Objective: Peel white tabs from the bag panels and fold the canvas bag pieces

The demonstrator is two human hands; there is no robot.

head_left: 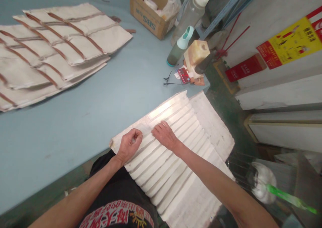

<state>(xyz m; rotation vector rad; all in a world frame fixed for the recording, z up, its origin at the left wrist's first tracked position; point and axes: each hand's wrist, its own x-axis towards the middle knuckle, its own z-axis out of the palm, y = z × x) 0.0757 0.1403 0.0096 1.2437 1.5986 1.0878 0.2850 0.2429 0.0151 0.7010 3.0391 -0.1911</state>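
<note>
Both hands work the near end of the fanned stack of white strips [173,154]: the left hand [128,144] pinches one strip, the right hand [164,134] presses flat beside it. Judging by the many strips overlapping beyond them, most of the stack is left to handle.

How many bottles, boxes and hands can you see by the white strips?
Bottles: 2, a clear bottle with a white cap and a grey bottle with a teal top
Cardboard box: 1
Hands: 2, left hand and right hand, both on the stack of white strips
Total: 5
</note>
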